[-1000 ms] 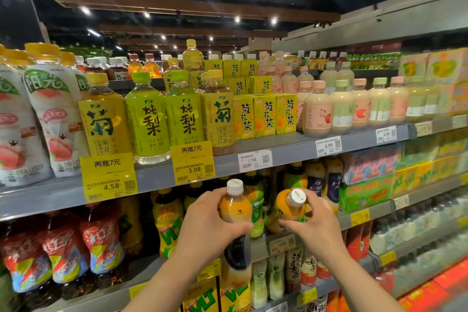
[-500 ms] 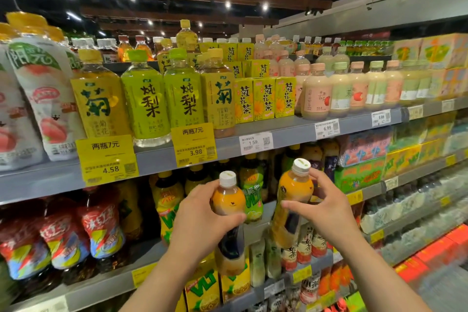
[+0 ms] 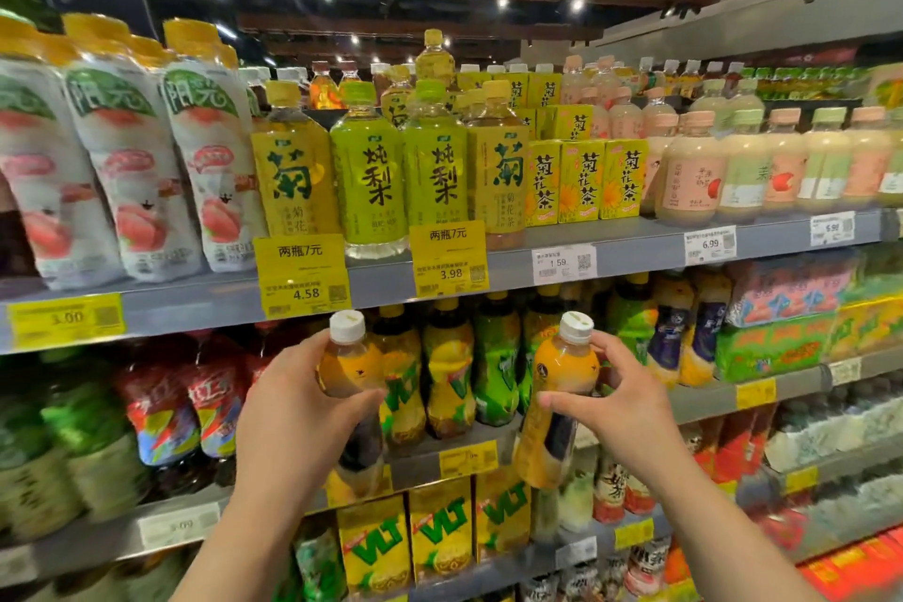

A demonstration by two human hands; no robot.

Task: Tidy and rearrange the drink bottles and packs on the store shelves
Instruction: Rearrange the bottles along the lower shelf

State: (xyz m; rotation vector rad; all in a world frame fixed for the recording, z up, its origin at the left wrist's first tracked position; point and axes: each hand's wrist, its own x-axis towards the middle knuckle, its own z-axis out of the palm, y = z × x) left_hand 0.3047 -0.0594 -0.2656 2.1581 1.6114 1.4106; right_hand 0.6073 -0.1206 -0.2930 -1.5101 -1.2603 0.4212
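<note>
My left hand (image 3: 298, 425) grips an orange drink bottle (image 3: 349, 372) with a white cap and a dark label, held upright in front of the second shelf. My right hand (image 3: 620, 406) holds a second orange bottle (image 3: 562, 386) of the same kind by its upper body, tilted slightly left. Both bottles hang in the air before a row of yellow and green lemon-tea bottles (image 3: 449, 372) on that shelf. The two held bottles are about a hand's width apart.
The grey upper shelf (image 3: 635, 252) carries yellow and green tea bottles (image 3: 366, 176), yellow cartons (image 3: 581, 181) and pale milk-tea bottles (image 3: 694, 181). White peach bottles (image 3: 132, 171) stand at far left. Red bottles (image 3: 156, 401) sit left of my hand; yellow cartons (image 3: 440, 533) fill the lower shelf.
The view has swung left and closer to the shelves. My right hand has brought its bottle upright and away from the shelf. The two bottles now sit further apart.
</note>
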